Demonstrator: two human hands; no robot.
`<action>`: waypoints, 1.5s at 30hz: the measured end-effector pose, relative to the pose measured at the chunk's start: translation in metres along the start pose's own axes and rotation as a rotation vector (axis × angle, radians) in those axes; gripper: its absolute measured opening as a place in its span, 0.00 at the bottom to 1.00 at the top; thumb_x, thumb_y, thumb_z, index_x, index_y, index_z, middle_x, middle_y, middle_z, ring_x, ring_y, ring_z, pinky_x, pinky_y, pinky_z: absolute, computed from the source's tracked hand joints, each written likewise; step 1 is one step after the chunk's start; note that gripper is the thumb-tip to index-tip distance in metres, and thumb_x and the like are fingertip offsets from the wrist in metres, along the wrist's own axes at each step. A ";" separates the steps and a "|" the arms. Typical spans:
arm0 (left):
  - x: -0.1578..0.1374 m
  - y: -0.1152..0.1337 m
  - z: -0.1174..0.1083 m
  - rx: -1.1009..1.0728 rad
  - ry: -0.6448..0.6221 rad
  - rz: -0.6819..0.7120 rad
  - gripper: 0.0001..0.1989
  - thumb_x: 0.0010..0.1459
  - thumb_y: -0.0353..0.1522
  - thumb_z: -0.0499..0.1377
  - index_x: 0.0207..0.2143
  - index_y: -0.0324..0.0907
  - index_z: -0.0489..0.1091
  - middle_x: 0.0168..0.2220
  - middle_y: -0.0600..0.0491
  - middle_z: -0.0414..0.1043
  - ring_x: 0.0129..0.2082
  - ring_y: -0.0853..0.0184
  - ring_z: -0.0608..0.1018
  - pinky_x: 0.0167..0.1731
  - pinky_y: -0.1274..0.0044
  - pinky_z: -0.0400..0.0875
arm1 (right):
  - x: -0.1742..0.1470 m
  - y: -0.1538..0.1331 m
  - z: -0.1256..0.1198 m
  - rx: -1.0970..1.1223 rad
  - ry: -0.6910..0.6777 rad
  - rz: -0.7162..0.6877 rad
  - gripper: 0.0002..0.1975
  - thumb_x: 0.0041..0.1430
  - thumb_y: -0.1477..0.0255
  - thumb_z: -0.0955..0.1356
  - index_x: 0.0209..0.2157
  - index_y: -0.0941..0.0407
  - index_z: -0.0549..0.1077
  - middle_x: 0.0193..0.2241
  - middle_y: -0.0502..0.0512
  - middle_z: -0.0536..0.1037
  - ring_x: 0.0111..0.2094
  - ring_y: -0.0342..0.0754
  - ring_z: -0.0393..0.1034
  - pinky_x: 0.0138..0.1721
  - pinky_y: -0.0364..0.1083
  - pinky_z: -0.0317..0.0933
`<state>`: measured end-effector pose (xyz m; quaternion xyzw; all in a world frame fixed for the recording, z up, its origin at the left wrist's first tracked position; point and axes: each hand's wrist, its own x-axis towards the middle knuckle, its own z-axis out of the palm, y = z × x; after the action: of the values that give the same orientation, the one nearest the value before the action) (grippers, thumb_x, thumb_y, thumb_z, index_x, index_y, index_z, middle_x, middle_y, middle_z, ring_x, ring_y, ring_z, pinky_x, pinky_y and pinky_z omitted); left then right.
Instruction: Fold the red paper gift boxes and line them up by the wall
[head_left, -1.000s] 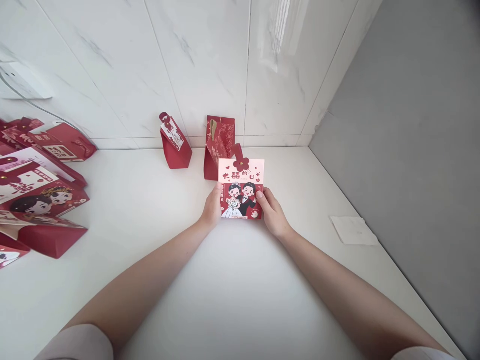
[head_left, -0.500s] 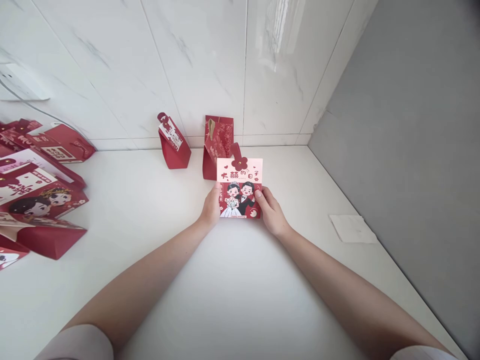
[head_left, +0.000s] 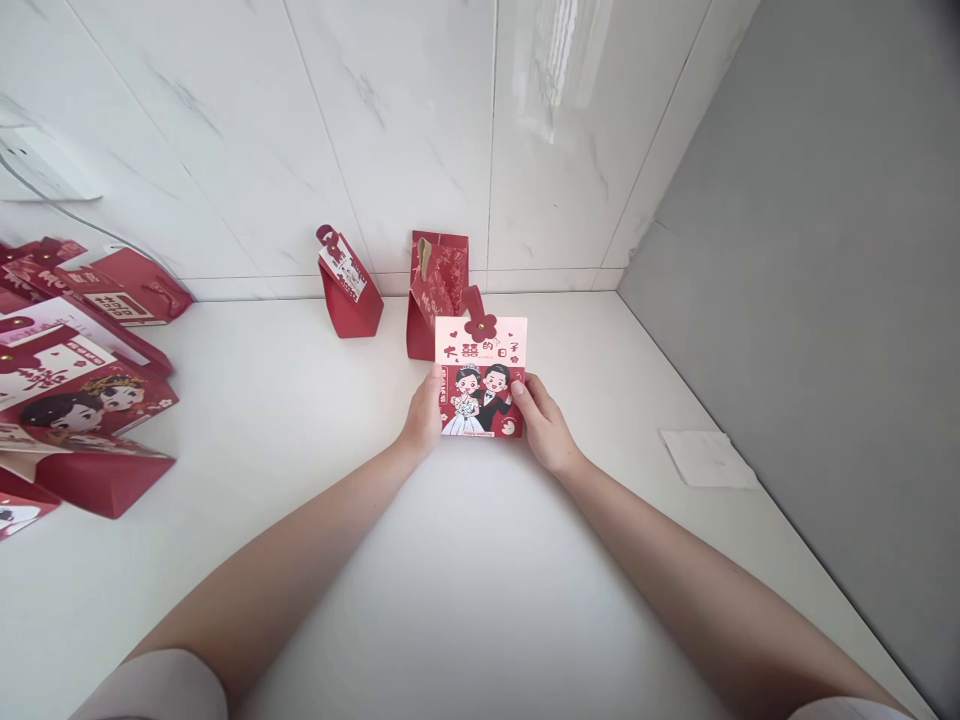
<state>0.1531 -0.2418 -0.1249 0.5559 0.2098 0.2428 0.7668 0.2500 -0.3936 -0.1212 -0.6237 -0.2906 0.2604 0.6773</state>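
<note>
Between my two hands is a pink and red wedding gift box (head_left: 481, 380), its front printed with a cartoon bride and groom and a red flower clasp at the top. My left hand (head_left: 421, 412) is closed on its left side, fingers mostly hidden behind it. On the right side my right hand (head_left: 546, 420) grips it, thumb on the front edge. Right behind it stands a red gift box with gold print (head_left: 439, 270), partly covered by the one I hold. A narrower red gift box (head_left: 351, 290) with a white label stands to the left of that.
Several red gift boxes (head_left: 105, 400) crowd the left side of the white table (head_left: 480, 590). A white folded paper (head_left: 709, 459) lies at the right, near the grey panel (head_left: 840, 300). A tiled wall (head_left: 405, 130) closes off the back, with a cable (head_left: 75, 215) at the left.
Almost nothing differs. Both hands keep the same hold on the wedding gift box, and the whole view has shifted very slightly.
</note>
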 end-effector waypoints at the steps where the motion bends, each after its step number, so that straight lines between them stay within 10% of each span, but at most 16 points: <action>1: 0.000 0.000 0.000 -0.001 0.003 -0.003 0.33 0.59 0.56 0.49 0.54 0.42 0.70 0.51 0.45 0.76 0.49 0.50 0.78 0.51 0.59 0.73 | 0.000 0.000 0.000 0.006 -0.001 -0.001 0.23 0.62 0.49 0.63 0.50 0.48 0.69 0.51 0.51 0.76 0.51 0.54 0.72 0.54 0.54 0.65; 39: -0.007 0.006 0.003 0.008 -0.024 0.048 0.34 0.60 0.56 0.49 0.54 0.39 0.70 0.52 0.43 0.75 0.52 0.50 0.77 0.54 0.60 0.71 | 0.000 0.001 0.003 0.009 -0.038 -0.011 0.22 0.61 0.53 0.66 0.51 0.50 0.66 0.52 0.54 0.74 0.51 0.53 0.71 0.52 0.52 0.66; 45: -0.006 0.005 0.003 0.051 -0.038 0.047 0.36 0.60 0.56 0.47 0.55 0.38 0.69 0.52 0.42 0.74 0.51 0.51 0.77 0.51 0.61 0.73 | -0.003 -0.001 0.008 0.054 0.077 -0.081 0.28 0.58 0.55 0.68 0.56 0.48 0.58 0.57 0.58 0.68 0.48 0.52 0.71 0.33 0.46 0.70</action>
<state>0.1493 -0.2459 -0.1193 0.5844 0.1881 0.2448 0.7504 0.2424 -0.3904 -0.1204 -0.6024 -0.2822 0.2161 0.7147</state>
